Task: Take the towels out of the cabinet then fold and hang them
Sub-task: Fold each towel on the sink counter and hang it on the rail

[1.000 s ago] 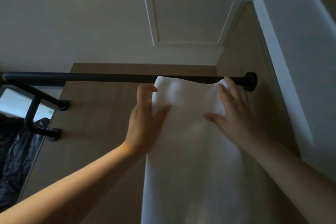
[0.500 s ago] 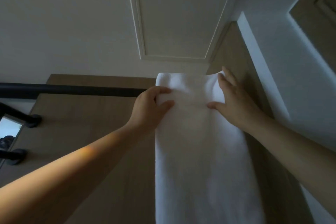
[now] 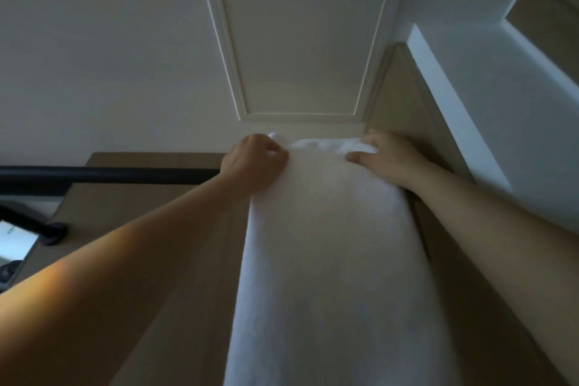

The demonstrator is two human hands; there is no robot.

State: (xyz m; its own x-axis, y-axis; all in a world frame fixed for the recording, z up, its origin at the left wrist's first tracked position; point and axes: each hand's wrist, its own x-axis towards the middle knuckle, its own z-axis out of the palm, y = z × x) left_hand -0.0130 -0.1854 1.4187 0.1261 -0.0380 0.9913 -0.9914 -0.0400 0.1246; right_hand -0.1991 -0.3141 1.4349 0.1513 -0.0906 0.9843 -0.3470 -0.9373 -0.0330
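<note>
A white folded towel (image 3: 329, 244) hangs down the middle of the view, its top edge lifted above the black rail (image 3: 109, 175). My left hand (image 3: 253, 163) grips the towel's top left corner with curled fingers. At the top right corner, my right hand (image 3: 388, 157) pinches the bunched edge. The rail's right part is hidden behind the towel and my hands.
The rail runs along a wooden wall panel (image 3: 150, 244), with a black bracket (image 3: 53, 230) at the lower left beside a mirror edge (image 3: 15, 244). A white panelled ceiling hatch (image 3: 300, 50) lies above. A white wall (image 3: 501, 103) closes in on the right.
Both hands slid up to the towel's top edge and curled round its corners, where before they lay flatter on its face. The towel's top rose above the rail, and the view tilted upward.
</note>
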